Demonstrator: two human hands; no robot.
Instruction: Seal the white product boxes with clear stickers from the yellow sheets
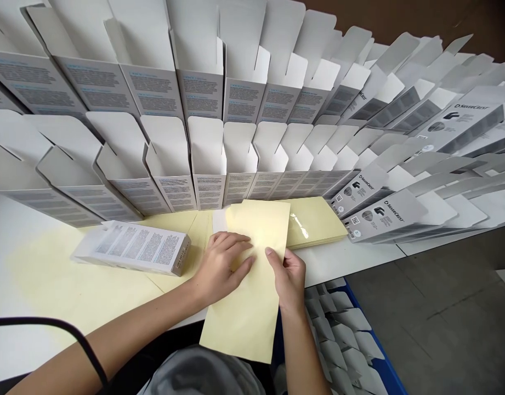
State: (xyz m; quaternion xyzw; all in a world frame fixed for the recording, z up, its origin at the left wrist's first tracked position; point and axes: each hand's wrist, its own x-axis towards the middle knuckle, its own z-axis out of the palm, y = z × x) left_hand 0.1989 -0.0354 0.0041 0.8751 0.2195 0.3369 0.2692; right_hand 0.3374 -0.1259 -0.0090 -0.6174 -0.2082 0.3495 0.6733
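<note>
My left hand [221, 264] lies across a long pale yellow paper sheet [246, 323], fingers on its surface and thumb side near its middle. My right hand [288, 277] pinches the sheet's right edge between thumb and fingers. Behind the hands, a stack of yellow sheets [313, 222] rests on the white table [38, 351]. A closed white carton [132, 247] with printed text lies on its side to my left, apart from both hands. Rows of open white cartons [206, 181] stand along the table's far side, their flaps up.
More open SilverCrest cartons [379, 214] line the right side of the table. Below the table's right edge, a blue crate [359, 334] holds several grey-white carton pieces. A black cable [50, 323] crosses the lower left. Grey cloth [203, 373] shows at the bottom, and a concrete floor [433, 302] lies right.
</note>
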